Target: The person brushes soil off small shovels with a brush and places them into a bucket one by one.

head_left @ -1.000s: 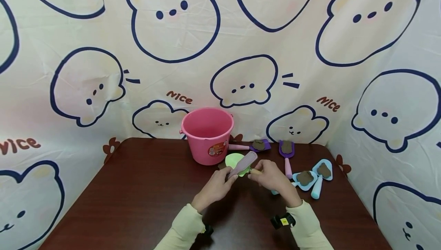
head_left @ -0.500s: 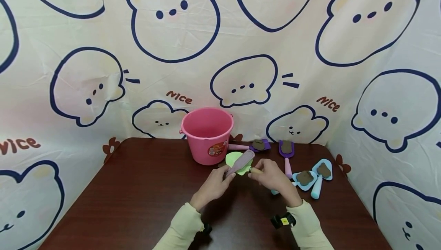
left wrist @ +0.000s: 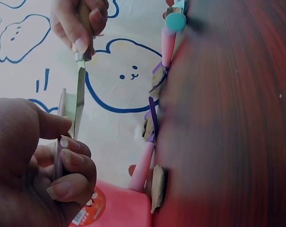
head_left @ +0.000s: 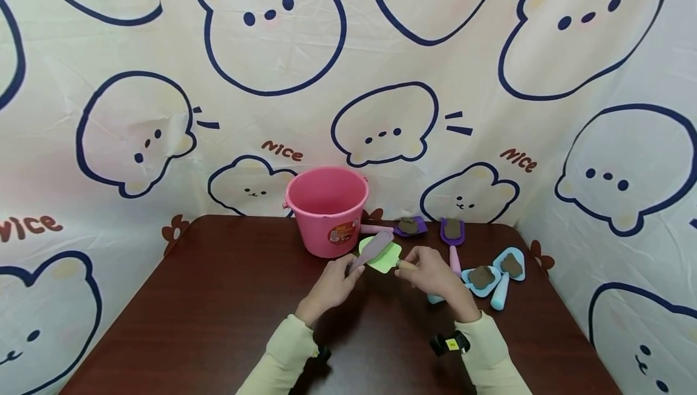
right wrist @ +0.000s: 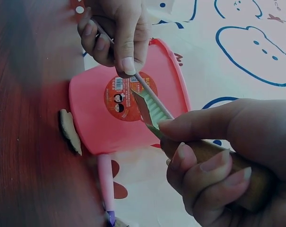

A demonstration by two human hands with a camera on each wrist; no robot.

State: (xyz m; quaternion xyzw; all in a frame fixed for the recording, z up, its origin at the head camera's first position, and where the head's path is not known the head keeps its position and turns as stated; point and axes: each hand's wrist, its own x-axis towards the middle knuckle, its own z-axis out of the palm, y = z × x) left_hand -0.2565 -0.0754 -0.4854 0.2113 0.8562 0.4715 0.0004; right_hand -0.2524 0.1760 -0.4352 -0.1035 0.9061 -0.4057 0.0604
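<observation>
My left hand (head_left: pixel 331 280) grips the handle of a mauve brush (head_left: pixel 374 247), thumb on top. Its pale bristles (right wrist: pixel 154 106) face the blade of a small green shovel (head_left: pixel 388 257) in the right wrist view. My right hand (head_left: pixel 432 271) holds that shovel by its wooden handle (right wrist: pixel 204 153), fingers curled round it. The brush overlaps the left part of the blade in the head view. Both tools are raised over the table, just in front of a pink bucket (head_left: pixel 327 231). A flat brown lump (left wrist: pixel 158 187) lies on the table beside the bucket.
Two purple shovels with pink handles, one by the bucket (head_left: pixel 411 226) and one further right (head_left: pixel 452 231), carry brown lumps. Light-blue shovels (head_left: pixel 481 279) with more lumps lie at the right of the dark table (head_left: pixel 218 310). A printed cloth (head_left: pixel 381 68) hangs behind.
My left hand and the brush have slid a little to the left over the shovel, so more of the green blade shows. My right hand has hardly moved.
</observation>
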